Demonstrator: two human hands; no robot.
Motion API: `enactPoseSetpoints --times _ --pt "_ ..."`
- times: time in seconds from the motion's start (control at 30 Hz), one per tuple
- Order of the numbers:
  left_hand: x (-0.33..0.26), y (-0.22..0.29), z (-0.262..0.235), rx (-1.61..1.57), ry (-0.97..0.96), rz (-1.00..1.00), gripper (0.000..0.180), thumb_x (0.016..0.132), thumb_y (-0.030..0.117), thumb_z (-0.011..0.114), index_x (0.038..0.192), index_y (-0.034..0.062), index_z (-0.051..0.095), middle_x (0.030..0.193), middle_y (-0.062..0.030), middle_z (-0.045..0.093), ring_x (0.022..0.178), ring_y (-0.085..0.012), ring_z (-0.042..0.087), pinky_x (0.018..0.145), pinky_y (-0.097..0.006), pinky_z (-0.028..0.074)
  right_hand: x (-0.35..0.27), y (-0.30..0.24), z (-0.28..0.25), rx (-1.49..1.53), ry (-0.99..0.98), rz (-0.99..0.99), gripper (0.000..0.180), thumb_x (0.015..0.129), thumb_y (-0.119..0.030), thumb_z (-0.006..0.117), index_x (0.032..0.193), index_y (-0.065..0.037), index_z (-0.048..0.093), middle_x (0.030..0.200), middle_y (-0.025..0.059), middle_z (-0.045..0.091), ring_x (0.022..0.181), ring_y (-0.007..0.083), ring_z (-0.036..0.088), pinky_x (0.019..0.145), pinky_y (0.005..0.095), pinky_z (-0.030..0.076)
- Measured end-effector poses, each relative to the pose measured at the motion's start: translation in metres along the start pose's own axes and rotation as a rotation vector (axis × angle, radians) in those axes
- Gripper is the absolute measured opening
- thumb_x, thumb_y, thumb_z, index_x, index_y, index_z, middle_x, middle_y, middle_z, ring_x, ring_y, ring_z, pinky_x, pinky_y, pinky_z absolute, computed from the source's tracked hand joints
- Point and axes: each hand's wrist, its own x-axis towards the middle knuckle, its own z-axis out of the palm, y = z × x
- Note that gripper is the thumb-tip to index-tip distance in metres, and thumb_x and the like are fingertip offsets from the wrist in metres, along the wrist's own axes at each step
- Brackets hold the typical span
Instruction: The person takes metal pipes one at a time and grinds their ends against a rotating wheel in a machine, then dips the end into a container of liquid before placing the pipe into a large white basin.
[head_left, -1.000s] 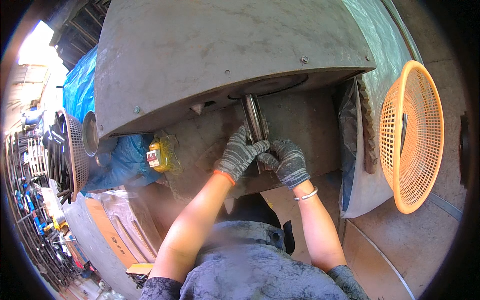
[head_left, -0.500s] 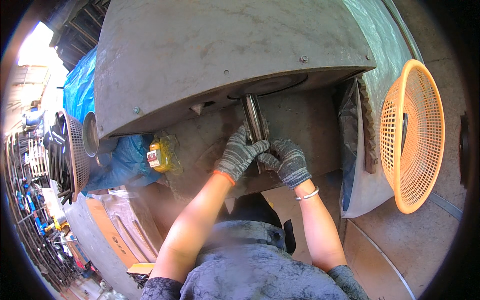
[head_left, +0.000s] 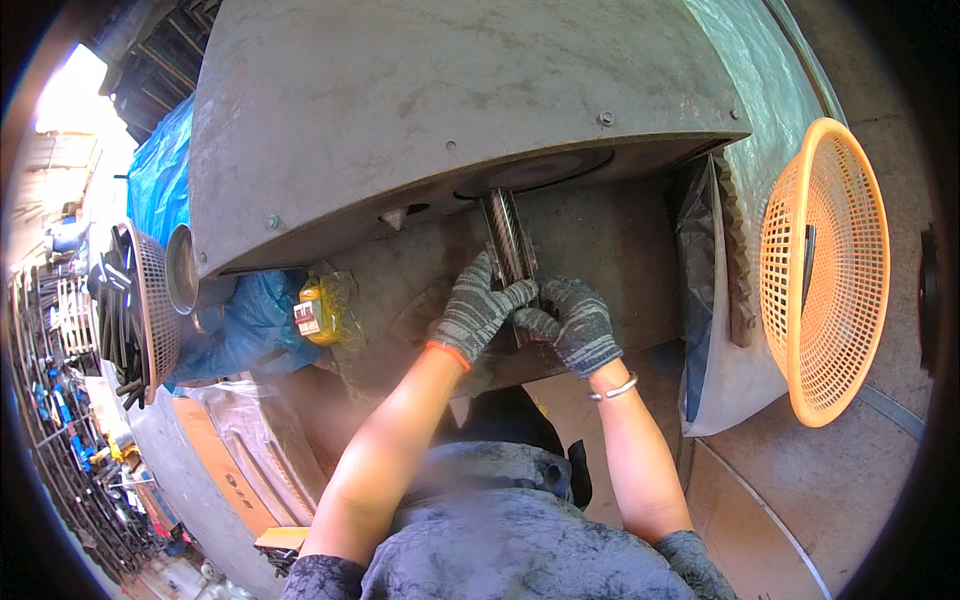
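Unmoved since earlier, the metal bar [head_left: 508, 232] points lengthwise forward, slightly left.

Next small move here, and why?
I'd probably have the left hand steady the bar while the right hand gently nudges its near end. Both hands are at that end, left thumb across the bar; the far end lies by the dark disc under the hood. The right hand's exact grip is unclear.

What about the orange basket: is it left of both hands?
No, the orange basket is on the right, beyond the gloved right hand.
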Motion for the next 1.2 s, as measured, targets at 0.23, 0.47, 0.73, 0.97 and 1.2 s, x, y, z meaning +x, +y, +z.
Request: enactPoseSetpoints --times 0.23,0.47,0.73,0.97,1.2 --pt "-0.001 0.003 0.002 0.023 0.015 0.030 0.036 0.082 0.010 0.072 0.115 0.0020 0.059 0.104 -0.0085 0.066 0.093 -0.0145 0.059 0.084 -0.030 0.050 -0.001 0.001 0.001 -0.112 0.074 -0.060 0.037 0.078 -0.040 0.070 0.089 -0.004 0.070 0.088 0.0192 0.066 0.084 0.0375 0.063 0.076 0.0444 0.049" --pt "-0.003 0.010 0.003 -0.030 0.014 0.008 0.037 0.082 0.011 0.072 0.115 0.0019 0.058 0.105 -0.0089 0.066 0.093 -0.0146 0.059 0.084 -0.029 0.049 0.000 -0.003 -0.002 -0.093 0.012 0.007 0.039 0.077 -0.042 0.072 0.089 -0.004 0.069 0.087 0.0187 0.066 0.083 0.0365 0.063 0.074 0.0440 0.050" --pt "0.000 0.000 -0.001 -0.066 -0.017 -0.015 0.037 0.084 0.007 0.069 0.119 0.0022 0.057 0.107 -0.0072 0.065 0.094 -0.0136 0.058 0.083 -0.029 0.049 -0.001 -0.004 -0.001 -0.072 0.020 0.036 0.042 0.074 -0.044 0.074 0.086 -0.004 0.069 0.084 0.0180 0.066 0.080 0.0344 0.064 0.072 0.0427 0.050" --pt "-0.006 0.010 -0.002 -0.083 -0.035 -0.017 0.044 0.084 0.011 0.069 0.124 0.0014 0.054 0.112 -0.0088 0.063 0.099 -0.0161 0.057 0.089 -0.030 0.048 0.001 -0.005 -0.001 -0.106 -0.004 0.078 0.043 0.072 -0.045 0.076 0.082 -0.004 0.069 0.079 0.0182 0.065 0.075 0.0345 0.064 0.069 0.0431 0.050" --pt "-0.006 0.008 -0.005 -0.140 -0.072 -0.040 0.043 0.084 0.009 0.068 0.124 0.0014 0.054 0.112 -0.0085 0.062 0.100 -0.0175 0.056 0.089 -0.031 0.047 0.000 -0.010 -0.002 -0.106 0.006 0.107 0.044 0.070 -0.046 0.078 0.079 -0.004 0.068 0.077 0.0179 0.065 0.074 0.0341 0.063 0.068 0.0434 0.049"
